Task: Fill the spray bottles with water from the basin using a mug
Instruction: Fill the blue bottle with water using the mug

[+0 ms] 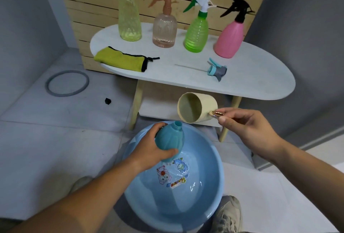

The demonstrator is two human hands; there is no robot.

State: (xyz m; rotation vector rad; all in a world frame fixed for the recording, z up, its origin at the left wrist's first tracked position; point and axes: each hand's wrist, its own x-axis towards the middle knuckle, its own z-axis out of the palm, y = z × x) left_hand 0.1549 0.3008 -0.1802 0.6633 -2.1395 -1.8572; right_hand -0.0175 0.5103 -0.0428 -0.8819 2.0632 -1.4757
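The blue basin (214,195) sits on the floor with shallow water over the cartoon stickers on its bottom. Above its far-left part the left hand (149,151) holds a teal bottle (170,139); the fingers are curled round the body and the thumb is pressed across the near side. The bottle leans with its open, capless neck pointing up and away from the basin.

Just past the basin's far rim and higher up, the right hand (247,126) pinches the gold handle (216,114) of a cream mug (195,108) between thumb and forefinger, the other fingers loosely curled beneath. The mug lies tipped on its side, its mouth turned towards the bottle's neck but apart from it.

Beyond the basin stands a white oval table (251,84). A blue-and-grey spray head (216,70) with its long tube lies on the side nearest the basin; a yellow-green cloth (121,58) lies to the far left. Farther back four capped spray bottles stand in a row: yellow (129,18), clear pink (164,30), green (196,33) and solid pink (229,39).

A grey shoe (229,216) rests against the basin's near-right rim; a grey ring (67,83) lies on the floor well to the basin's far left.
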